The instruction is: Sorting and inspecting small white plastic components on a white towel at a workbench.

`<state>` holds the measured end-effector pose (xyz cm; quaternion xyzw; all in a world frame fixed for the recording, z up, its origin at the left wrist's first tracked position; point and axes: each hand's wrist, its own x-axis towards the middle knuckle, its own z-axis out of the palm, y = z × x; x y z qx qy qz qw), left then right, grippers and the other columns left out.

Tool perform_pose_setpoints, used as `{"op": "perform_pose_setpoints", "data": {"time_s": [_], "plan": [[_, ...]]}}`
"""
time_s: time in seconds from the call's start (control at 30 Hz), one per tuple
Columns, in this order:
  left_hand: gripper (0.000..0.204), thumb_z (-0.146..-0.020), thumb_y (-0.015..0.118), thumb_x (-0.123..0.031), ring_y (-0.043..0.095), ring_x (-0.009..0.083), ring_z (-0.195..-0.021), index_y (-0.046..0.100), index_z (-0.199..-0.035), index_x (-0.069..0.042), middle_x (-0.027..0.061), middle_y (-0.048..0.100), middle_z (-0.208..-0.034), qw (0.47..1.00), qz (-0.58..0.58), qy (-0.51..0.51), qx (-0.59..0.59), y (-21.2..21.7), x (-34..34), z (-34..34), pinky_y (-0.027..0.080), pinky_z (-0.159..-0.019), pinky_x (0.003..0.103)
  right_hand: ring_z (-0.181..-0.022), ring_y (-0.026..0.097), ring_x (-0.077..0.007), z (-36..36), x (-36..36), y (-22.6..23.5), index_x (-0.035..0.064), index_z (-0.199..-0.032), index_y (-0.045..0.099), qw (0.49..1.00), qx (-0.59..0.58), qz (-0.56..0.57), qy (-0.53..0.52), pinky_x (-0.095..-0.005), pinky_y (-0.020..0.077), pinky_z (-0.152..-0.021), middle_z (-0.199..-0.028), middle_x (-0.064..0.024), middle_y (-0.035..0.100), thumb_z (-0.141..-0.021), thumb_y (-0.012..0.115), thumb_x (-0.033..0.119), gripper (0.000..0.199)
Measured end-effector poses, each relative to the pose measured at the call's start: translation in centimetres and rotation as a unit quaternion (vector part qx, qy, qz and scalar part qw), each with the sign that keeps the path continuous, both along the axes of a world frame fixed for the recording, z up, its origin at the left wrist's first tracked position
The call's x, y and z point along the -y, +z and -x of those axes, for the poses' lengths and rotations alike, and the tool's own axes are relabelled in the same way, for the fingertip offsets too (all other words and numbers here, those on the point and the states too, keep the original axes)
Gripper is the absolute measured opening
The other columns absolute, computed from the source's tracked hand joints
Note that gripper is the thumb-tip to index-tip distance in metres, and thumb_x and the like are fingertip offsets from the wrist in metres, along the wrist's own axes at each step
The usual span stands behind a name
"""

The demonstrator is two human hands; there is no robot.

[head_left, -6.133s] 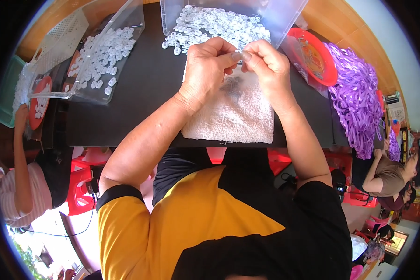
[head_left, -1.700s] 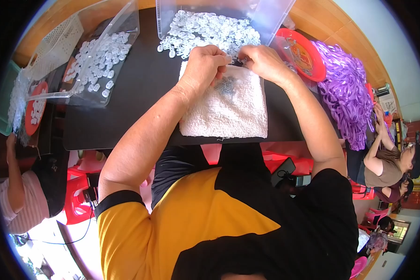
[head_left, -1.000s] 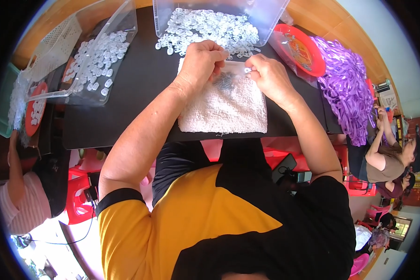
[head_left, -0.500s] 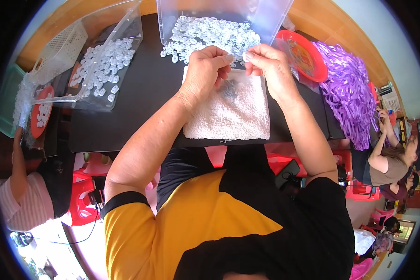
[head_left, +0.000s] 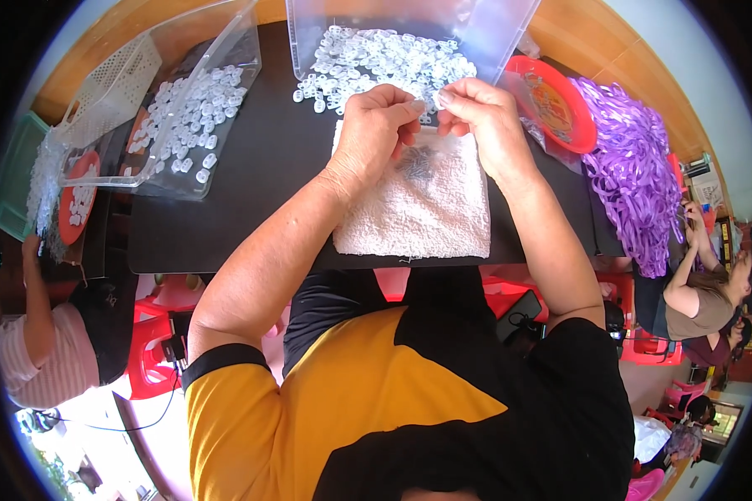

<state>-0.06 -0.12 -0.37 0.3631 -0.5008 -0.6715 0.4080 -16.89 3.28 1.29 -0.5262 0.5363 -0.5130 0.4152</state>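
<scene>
Yellow-and-black short-sleeved shirt (head_left: 351, 376), yellow left sleeve (head_left: 232, 409) with black cuff (head_left: 226, 362), black right sleeve (head_left: 570, 355), black trousers (head_left: 334, 302)

The towel (head_left: 418, 221) is rough cloth, the white pieces (head_left: 393, 60) probably plastic.

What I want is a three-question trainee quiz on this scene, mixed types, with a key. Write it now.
1. Multiple choice: what does the small grey pile rest on?
A) the purple ribbons
B) the white cloth
C) the green tray
2. True or false: all the white pieces in view lie in one single heap.
3. Short answer: which of the wearer's own hands is nearer the red tray?

Key:
1. B.
2. False; besides those beyond the hands, there is another batch in the clear bin on the left.
3. The right hand.
</scene>
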Motion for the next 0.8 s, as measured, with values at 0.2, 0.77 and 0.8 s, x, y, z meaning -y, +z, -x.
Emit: {"op": "perform_pose_setpoints", "data": {"time_s": [0.2,0.77,0.8], "plan": [[0.013,-0.088,0.065,-0.014,0.050,0.0083,-0.053,0.062,-0.085,-0.001,0.0020,0.058,-0.067,1.000,-0.001,-0.001,0.001,-0.5,-0.1,0.3,0.037,-0.045,0.022,-0.064,0.058,-0.0099,-0.5,0.1,-0.7,0.0030,-0.090,0.066,1.000,-0.022,0.008,0.003,-0.0212,0.0389,-0.061,-0.072,-0.0013,0.062,-0.090,0.062,0.020,0.017],[0.012,-0.089,0.067,-0.012,0.051,0.0064,-0.055,0.061,-0.088,-0.001,0.0012,0.058,-0.069,0.999,0.026,-0.027,0.008,0.0,-0.6,0.3,0.038,-0.043,0.020,-0.062,0.053,-0.0069,0.6,-0.4,-0.2,0.0043,-0.084,0.066,0.999,-0.008,0.026,0.046,-0.0213,0.0395,-0.060,-0.067,0.0002,0.059,-0.088,0.064,0.021,0.017],[0.012,-0.089,0.067,-0.012,0.051,0.0061,-0.056,0.061,-0.088,-0.001,0.0010,0.058,-0.069,0.999,0.035,-0.028,0.013,0.0,-0.6,0.3,0.038,-0.043,0.020,-0.063,0.054,-0.0087,0.6,-0.4,-0.2,0.0023,-0.086,0.064,0.998,-0.016,0.026,0.063,-0.0223,0.0403,-0.061,-0.067,-0.0003,0.057,-0.090,0.062,0.019,0.017]]}}
